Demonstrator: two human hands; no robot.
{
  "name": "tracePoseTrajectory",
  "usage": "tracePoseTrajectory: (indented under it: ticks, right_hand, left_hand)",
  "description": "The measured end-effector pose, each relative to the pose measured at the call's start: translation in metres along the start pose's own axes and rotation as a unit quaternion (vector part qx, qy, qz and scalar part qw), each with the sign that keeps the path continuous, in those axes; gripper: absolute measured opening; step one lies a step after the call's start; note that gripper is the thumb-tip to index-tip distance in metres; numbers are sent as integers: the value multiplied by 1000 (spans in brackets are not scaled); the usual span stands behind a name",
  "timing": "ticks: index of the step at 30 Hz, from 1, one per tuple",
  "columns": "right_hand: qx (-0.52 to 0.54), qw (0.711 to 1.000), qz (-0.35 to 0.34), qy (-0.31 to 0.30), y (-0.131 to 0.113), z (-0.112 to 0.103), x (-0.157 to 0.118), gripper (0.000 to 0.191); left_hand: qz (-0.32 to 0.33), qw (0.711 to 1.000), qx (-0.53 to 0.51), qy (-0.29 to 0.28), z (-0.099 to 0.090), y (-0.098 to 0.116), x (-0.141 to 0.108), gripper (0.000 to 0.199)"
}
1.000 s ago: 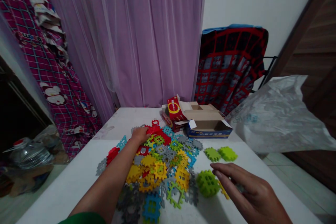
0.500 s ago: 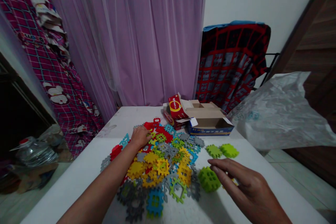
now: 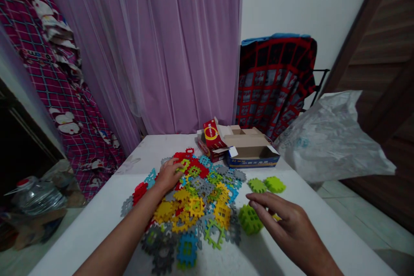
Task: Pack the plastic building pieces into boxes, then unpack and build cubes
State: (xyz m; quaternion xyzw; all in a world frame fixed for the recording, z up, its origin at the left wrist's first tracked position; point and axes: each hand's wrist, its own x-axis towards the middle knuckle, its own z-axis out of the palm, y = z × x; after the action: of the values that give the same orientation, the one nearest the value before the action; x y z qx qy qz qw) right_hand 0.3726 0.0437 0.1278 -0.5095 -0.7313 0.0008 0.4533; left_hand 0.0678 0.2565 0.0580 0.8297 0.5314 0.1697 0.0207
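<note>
Over the upper left of a pile of interlocking plastic pieces (image 3: 197, 187) is my left hand (image 3: 170, 175), with its fingers apart beside a lime green piece (image 3: 185, 165). The pile mixes red, yellow, blue, grey and green. To its right sits a built green block (image 3: 250, 220) with square holes. My right hand (image 3: 286, 220) hovers just right of this block, thumb and index fingertips close together; whether anything is between them cannot be made out. A bit of yellow (image 3: 276, 217) shows beside the thumb, partly hidden. Two stacks of green pieces (image 3: 257, 185) (image 3: 274, 184) lie beyond that hand.
An open blue cardboard box (image 3: 254, 162) and a red box (image 3: 212, 134) stand at the table's back. A clear plastic bag (image 3: 333, 138) hangs over the right edge. Purple curtains (image 3: 190, 51) are behind the white table (image 3: 152, 140). A large bottle (image 3: 39, 196) is at left.
The view has shifted slightly, so the table things appear further left. My left hand's fingers look more spread over the pile. My right hand stays beside the green block.
</note>
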Motion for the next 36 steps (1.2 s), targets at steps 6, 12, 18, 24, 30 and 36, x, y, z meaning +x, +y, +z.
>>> tracePoseTrajectory:
  ticks: [6, 12, 18, 24, 30, 36]
  right_hand:
    - [41, 993, 99, -49, 0, 34, -2, 26]
    - [160, 959, 231, -38, -21, 83, -4, 37]
    - [190, 955, 226, -30, -14, 94, -6, 24]
    - [60, 988, 136, -33, -19, 87, -6, 19]
    - [-43, 995, -89, -23, -27, 92, -7, 14]
    - [37, 992, -120, -34, -32, 92, -4, 13]
  left_hand:
    - [87, 993, -45, 69, -12, 40, -62, 27]
    - [214, 963, -29, 163, -28, 85, -109, 32]
    - [86, 960, -196, 179, -18, 100, -124, 33]
    - [-210, 838, -498, 80, 10, 106, -131, 58]
    - [-273, 700, -655, -71, 1, 109, -126, 65]
    - [-244, 616, -746, -67, -9, 104, -125, 54]
